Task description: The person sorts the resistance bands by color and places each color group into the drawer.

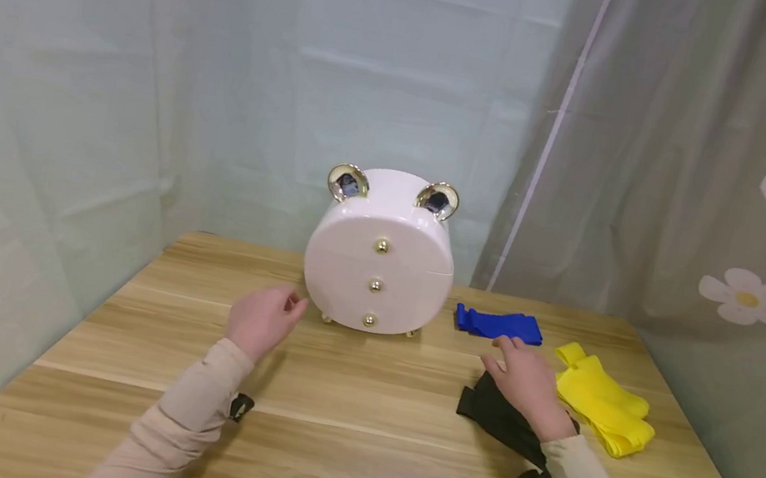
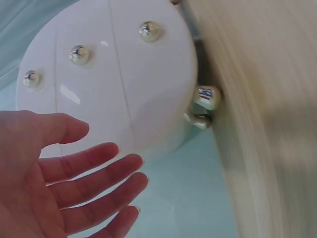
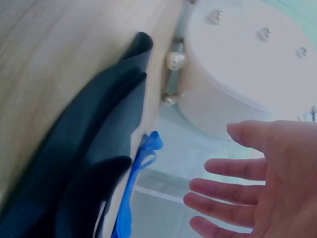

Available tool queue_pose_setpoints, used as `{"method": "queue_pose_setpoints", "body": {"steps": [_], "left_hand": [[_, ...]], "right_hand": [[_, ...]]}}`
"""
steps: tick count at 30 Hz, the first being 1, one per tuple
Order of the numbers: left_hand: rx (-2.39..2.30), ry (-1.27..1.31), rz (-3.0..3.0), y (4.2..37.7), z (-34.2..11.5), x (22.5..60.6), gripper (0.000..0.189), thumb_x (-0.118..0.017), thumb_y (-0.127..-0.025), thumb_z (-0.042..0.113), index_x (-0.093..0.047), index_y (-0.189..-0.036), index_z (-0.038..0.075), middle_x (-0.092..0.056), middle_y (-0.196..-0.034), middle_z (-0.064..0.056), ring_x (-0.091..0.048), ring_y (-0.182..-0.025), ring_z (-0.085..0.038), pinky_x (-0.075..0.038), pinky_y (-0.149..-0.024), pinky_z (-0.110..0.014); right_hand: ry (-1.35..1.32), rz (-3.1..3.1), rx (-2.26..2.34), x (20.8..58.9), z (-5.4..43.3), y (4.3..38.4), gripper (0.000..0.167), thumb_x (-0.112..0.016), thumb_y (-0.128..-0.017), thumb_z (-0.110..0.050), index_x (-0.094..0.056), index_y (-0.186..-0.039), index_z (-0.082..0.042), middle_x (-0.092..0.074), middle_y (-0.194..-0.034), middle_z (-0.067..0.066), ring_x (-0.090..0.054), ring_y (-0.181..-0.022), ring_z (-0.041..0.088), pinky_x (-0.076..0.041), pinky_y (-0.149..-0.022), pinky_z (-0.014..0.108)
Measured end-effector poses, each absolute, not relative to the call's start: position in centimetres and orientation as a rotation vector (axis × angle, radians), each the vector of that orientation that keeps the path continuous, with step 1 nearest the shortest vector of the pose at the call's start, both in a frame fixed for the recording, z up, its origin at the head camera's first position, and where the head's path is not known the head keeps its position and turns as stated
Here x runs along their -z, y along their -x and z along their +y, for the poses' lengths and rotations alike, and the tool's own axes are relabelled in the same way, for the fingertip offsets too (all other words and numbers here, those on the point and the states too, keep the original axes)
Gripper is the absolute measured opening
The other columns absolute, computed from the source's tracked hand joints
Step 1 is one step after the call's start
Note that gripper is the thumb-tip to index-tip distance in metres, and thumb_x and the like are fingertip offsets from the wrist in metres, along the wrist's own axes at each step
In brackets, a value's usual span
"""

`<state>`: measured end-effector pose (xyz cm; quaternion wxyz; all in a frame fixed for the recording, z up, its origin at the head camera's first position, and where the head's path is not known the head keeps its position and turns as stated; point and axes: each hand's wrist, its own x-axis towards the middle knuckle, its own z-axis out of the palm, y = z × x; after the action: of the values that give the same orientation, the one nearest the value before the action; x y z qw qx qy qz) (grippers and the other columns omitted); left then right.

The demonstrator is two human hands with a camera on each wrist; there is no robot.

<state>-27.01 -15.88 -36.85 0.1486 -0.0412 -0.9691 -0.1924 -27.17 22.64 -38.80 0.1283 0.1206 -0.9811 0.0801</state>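
A round white box (image 1: 377,272) with gold knobs down its front and two gold-rimmed ears stands at the back of the table. My left hand (image 1: 265,321) hovers at its left front, apart from it; the left wrist view shows the fingers (image 2: 99,186) loosely spread with nothing in them. My right hand (image 1: 526,386) is held above a folded black band (image 1: 501,415), and the right wrist view shows its fingers (image 3: 228,188) extended and holding nothing. Just beyond lies a folded blue band (image 1: 501,325). A folded yellow band (image 1: 606,403) lies right of that hand.
The wooden table (image 1: 348,445) carries all of these. A pale curtain (image 1: 410,74) hangs close behind the box, and a grey curtain with flowers (image 1: 664,193) hangs at the right. Small gold feet (image 2: 207,97) hold the box off the tabletop.
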Motion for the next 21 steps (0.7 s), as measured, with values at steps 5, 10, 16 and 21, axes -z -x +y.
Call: {"method": "queue_pose_setpoints", "body": {"steps": [5, 10, 16, 21], "left_hand": [[0.620, 0.154, -2.743, 27.0, -15.1, 36.5, 0.026, -0.056, -0.095, 0.029, -0.071, -0.094, 0.007, -0.075, -0.088, -0.009, -0.064, -0.067, -0.020, -0.049, -0.055, -0.030], [0.672, 0.167, -2.727, 27.0, -14.5, 36.3, 0.022, -0.058, -0.095, 0.025, -0.071, -0.095, 0.008, -0.074, -0.089, -0.008, -0.062, -0.065, -0.017, -0.046, -0.055, -0.026], [0.755, 0.221, -2.669, 27.2, -13.8, 36.2, 0.019, -0.058, -0.094, 0.023, -0.070, -0.093, 0.008, -0.074, -0.089, -0.009, -0.060, -0.064, -0.018, -0.046, -0.056, -0.027], [0.861, 0.164, -2.579, 27.7, -13.6, 36.1, 0.020, -0.057, -0.095, 0.023, -0.069, -0.095, 0.007, -0.074, -0.090, -0.010, -0.064, -0.069, -0.021, -0.048, -0.060, -0.029]], "right_hand": [[-0.344, -2.840, -0.271, 37.9, 23.5, 26.3, 0.031, -0.063, -0.094, -0.028, -0.065, -0.108, 0.000, -0.067, -0.095, 0.016, -0.057, -0.064, 0.022, -0.047, -0.054, 0.031], [-0.319, -2.825, -0.323, 37.4, 24.6, 25.6, 0.027, -0.064, -0.093, -0.026, -0.066, -0.103, -0.001, -0.068, -0.094, 0.015, -0.058, -0.067, 0.022, -0.049, -0.055, 0.032], [-0.292, -2.827, -0.359, 37.3, 25.9, 25.1, 0.027, -0.064, -0.092, -0.024, -0.066, -0.103, 0.000, -0.068, -0.098, 0.018, -0.060, -0.071, 0.024, -0.053, -0.061, 0.038], [-0.299, -2.821, -0.388, 37.5, 26.3, 25.0, 0.027, -0.065, -0.092, -0.023, -0.066, -0.105, 0.001, -0.068, -0.100, 0.018, -0.062, -0.077, 0.027, -0.056, -0.071, 0.044]]}}
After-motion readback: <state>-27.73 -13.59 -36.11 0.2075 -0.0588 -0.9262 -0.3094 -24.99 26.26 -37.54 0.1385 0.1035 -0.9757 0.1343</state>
